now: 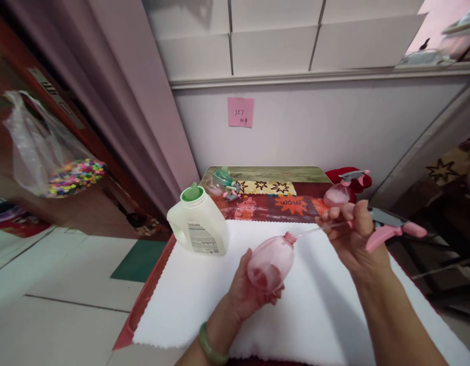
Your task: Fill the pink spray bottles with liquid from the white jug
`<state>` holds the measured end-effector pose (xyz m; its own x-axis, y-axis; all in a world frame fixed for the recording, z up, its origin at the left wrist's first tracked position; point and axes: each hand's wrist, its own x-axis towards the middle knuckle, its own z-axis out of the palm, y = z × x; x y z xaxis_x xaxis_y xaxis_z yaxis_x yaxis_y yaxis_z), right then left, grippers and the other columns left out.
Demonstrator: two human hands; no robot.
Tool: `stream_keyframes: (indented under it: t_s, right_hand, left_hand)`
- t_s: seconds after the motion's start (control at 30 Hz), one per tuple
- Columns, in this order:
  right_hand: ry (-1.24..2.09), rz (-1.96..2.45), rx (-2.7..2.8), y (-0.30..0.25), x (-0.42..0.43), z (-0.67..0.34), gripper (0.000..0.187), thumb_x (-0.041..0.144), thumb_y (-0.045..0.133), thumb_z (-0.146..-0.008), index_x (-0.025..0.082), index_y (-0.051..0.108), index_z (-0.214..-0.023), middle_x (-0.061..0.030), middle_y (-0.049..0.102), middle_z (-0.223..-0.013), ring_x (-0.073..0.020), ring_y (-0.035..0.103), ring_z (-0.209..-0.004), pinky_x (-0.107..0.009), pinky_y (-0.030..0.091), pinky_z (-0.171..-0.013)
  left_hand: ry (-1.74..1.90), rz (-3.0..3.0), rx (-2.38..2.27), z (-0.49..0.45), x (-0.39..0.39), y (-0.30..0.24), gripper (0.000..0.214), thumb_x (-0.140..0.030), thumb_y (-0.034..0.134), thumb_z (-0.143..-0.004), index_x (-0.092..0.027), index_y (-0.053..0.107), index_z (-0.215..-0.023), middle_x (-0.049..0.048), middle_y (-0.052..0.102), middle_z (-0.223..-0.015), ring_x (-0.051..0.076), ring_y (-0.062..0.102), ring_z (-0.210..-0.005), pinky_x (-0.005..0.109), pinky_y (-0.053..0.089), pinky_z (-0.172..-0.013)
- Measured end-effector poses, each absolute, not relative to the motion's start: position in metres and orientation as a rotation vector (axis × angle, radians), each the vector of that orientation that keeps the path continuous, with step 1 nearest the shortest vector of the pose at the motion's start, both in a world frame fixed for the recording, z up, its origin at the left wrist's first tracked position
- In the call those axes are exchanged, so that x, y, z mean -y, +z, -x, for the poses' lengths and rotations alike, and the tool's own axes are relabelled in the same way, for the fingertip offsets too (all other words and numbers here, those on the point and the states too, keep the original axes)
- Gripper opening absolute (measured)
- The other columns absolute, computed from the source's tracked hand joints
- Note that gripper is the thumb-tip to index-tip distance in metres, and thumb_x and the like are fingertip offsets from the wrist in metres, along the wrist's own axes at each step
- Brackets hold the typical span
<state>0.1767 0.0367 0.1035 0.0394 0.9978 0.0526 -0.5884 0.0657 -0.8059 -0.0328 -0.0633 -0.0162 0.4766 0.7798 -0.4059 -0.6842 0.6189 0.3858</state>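
Observation:
My left hand is closed round a small pink see-through bottle, held tilted above a white cloth. My right hand grips a pink and grey spray head, lifted to the right of the bottle. Its thin tube reaches back to the bottle's open neck. A green bangle sits on my left wrist.
A white jug with a green cap stands at the cloth's far left. Another pink spray bottle and a green one lying down are on the patterned table behind. A plastic bag of coloured beads hangs at left.

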Motion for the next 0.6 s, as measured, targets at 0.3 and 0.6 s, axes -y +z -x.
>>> stream_keyframes:
  t_s: [0.3,0.6]
  right_hand:
    - [0.916,1.356,1.356,0.103,-0.099,-0.242,0.038,0.047,0.082,-0.069,0.022,0.054,-0.077,0.0054,0.051,-0.063,-0.0096,0.041,-0.051,-0.024,0.028,-0.046]
    - [0.582,1.989,1.844,0.008,-0.110,-0.295,0.029,0.043,0.068,-0.078,0.024,0.050,-0.064,0.0006,0.058,-0.063,-0.0164,0.051,-0.059,-0.029,0.033,-0.056]
  left_hand:
    - [1.320,-0.301,-0.791,0.059,0.058,-0.003,0.067,-0.033,0.088,-0.065,-0.014,0.063,-0.125,0.0153,0.073,-0.117,0.030,0.070,-0.108,0.043,0.052,-0.099]
    - [1.254,-0.878,-1.275,0.042,0.032,-0.011,0.067,-0.036,0.088,-0.065,-0.020,0.057,-0.122,0.0160,0.064,-0.127,0.032,0.061,-0.123,0.045,0.053,-0.098]
